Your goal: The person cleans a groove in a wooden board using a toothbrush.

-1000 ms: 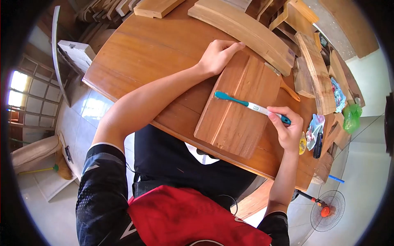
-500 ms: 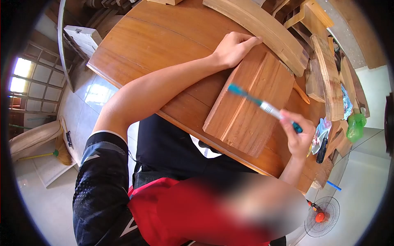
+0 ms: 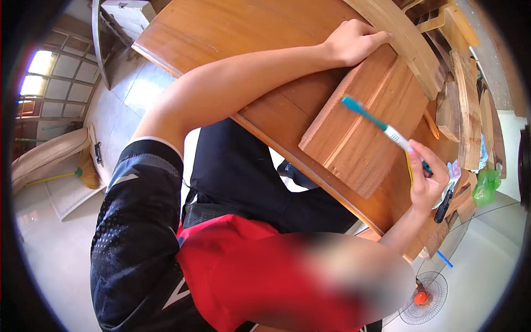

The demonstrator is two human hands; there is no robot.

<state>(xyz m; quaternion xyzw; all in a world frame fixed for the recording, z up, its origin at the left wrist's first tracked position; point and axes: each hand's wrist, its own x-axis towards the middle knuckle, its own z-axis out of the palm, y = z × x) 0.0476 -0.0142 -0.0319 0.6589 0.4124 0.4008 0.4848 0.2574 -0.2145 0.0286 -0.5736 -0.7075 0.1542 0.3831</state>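
A thick wooden board [image 3: 369,124] with a long groove lies at an angle on the brown wooden table. At its far end, my left hand [image 3: 357,43] has its fingers curled over the edge, the fingertips mostly hidden. My right hand [image 3: 428,180] is closed around the handle of a toothbrush [image 3: 371,117], teal with a white middle section. Its teal head hangs over the left part of the board and overlaps the groove side in this view.
A long wooden beam [image 3: 406,41] borders the table [image 3: 232,33] beyond the board. An orange-handled tool [image 3: 431,124] lies right of the board. Wood pieces [image 3: 467,110], a black marker-like object [image 3: 443,207] and a green plastic bag [image 3: 487,187] are farther right. A fan [image 3: 421,299] stands on the floor.
The view has shifted, so the board and both hands appear farther right. The toothbrush, blurred by motion before, is sharper and slightly farther right over the board. Both hands keep their grips.
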